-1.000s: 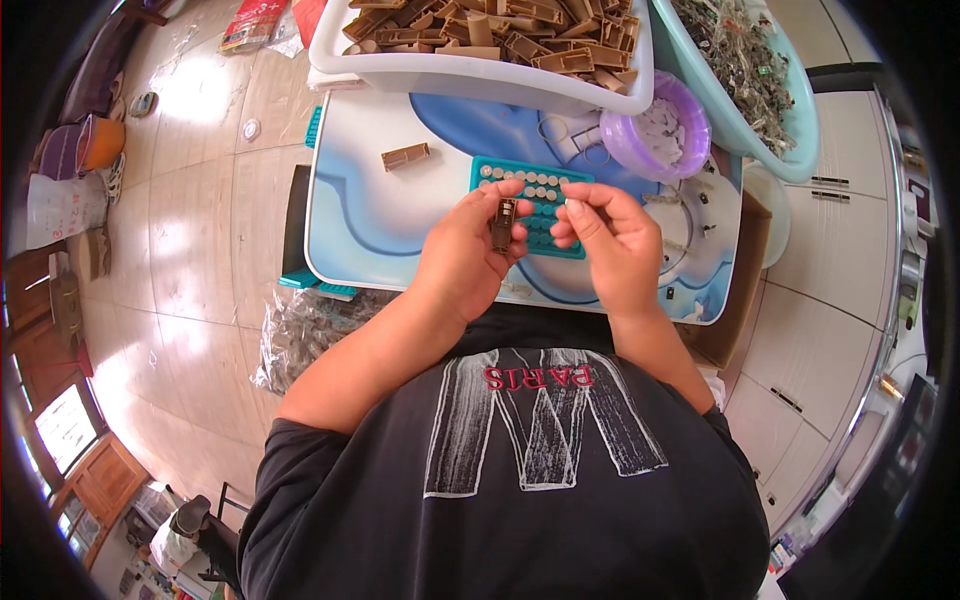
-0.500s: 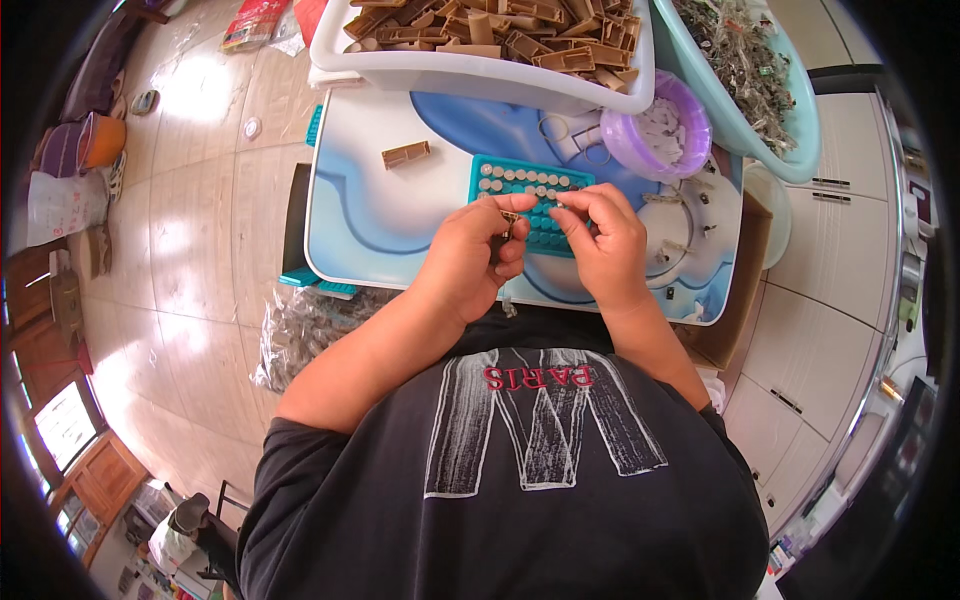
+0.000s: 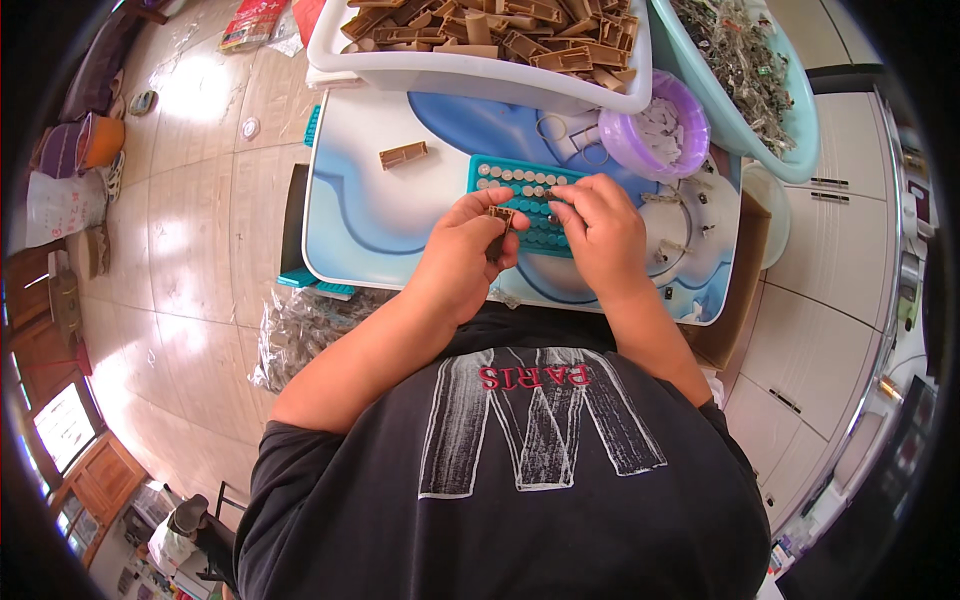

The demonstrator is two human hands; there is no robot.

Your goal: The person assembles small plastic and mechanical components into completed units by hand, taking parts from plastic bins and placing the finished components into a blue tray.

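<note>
My left hand (image 3: pixel 450 255) holds a brown plastic casing (image 3: pixel 500 214) between thumb and fingers, just left of a teal tray (image 3: pixel 500 161). Rows of small pale round pieces (image 3: pixel 510 175) stand in the far part of that tray. Over the tray's right side, my right hand (image 3: pixel 610 240) has its thumb and fingertips brought together in a pinch. Whatever is between those fingertips is too small to make out. A second brown casing (image 3: pixel 403 155) lies on the blue and white table (image 3: pixel 370 225), beyond my left hand.
A white bin (image 3: pixel 480 80) full of brown casings (image 3: pixel 560 45) stands at the table's far side. To its right are a purple bowl (image 3: pixel 692 155) of white pieces and a light blue tub (image 3: pixel 803 135) of small tangled parts. Scissors (image 3: pixel 553 127) lie near the bowl.
My right hand has shifted slightly nearer over the tray, still pinching. The left hand has turned a little, showing more of the brown casing in its grip.
</note>
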